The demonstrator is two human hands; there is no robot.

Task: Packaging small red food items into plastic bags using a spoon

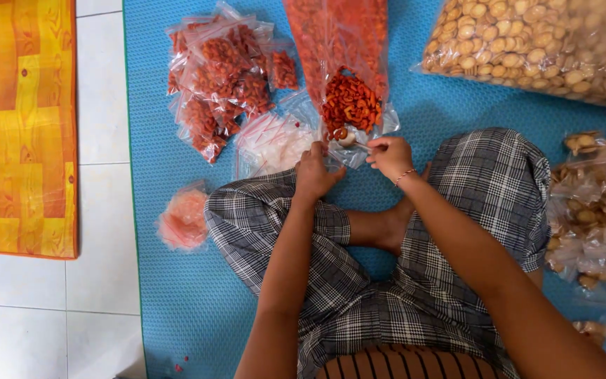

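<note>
Head view: left hand point(315, 172) and right hand point(390, 156) are pinching the mouth of a small clear bag point(351, 116) of orange-red snacks, resting on the blue mat point(191, 295) ahead of crossed legs; light, crinkly, slippery film, brittle contents; gripping best at the top edge

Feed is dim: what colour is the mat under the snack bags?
Blue, a textured mat, clearest in the head view.

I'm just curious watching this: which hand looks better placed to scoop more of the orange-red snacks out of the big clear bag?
Probably the right hand: its fingers sit at the spoon-like scoop by the mouth of the big clear plastic bag of orange-red snacks. The left hand rests lower, on the small clear plastic bag.
</note>
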